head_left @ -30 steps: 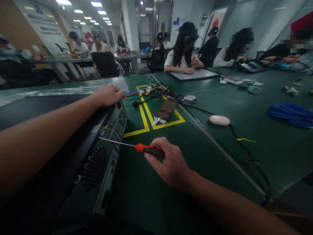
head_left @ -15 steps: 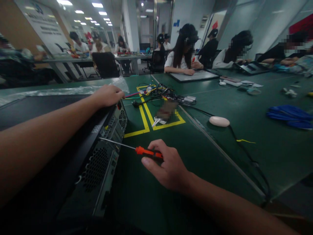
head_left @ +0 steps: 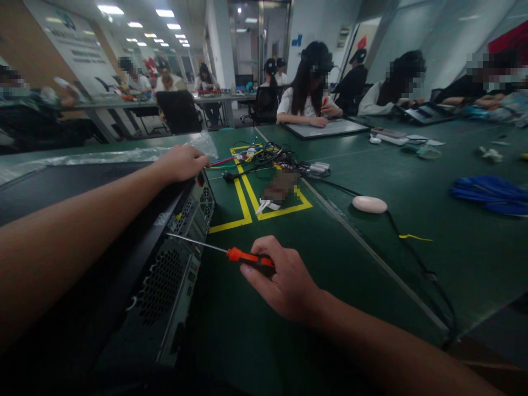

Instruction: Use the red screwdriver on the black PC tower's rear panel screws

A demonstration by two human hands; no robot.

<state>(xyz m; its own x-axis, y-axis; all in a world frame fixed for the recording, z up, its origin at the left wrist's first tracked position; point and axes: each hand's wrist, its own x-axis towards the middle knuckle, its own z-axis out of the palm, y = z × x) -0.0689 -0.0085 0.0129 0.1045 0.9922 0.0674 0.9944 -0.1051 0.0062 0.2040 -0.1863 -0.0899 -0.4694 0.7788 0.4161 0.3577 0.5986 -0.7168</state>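
Note:
A black computer case (head_left: 94,190) lies on its side at the left, its metal back panel (head_left: 181,275) with vents and ports turned toward the right. My left hand (head_left: 183,162) is on the case's far back corner, fingers bent over the edge; their tips are partly hidden. My right hand (head_left: 284,278) holds a screwdriver (head_left: 249,257) by its orange and black handle, thumb below and fingers above. Its long thin shaft points left, with the tip at the edge of the back panel, above the honeycomb vent (head_left: 160,283). Whether the tip sits in a screw is too small to tell.
Behind the case are tangled cables (head_left: 268,157) and a blurred-out object (head_left: 280,187) inside yellow tape marks. A pale oval object (head_left: 369,204) sits on a black cord to the right, before blue gloves (head_left: 489,193). Several people work farther back.
My right thumb has closed in against the screwdriver handle, and the screwdriver has shifted very slightly left. My left hand and the case stay in place.

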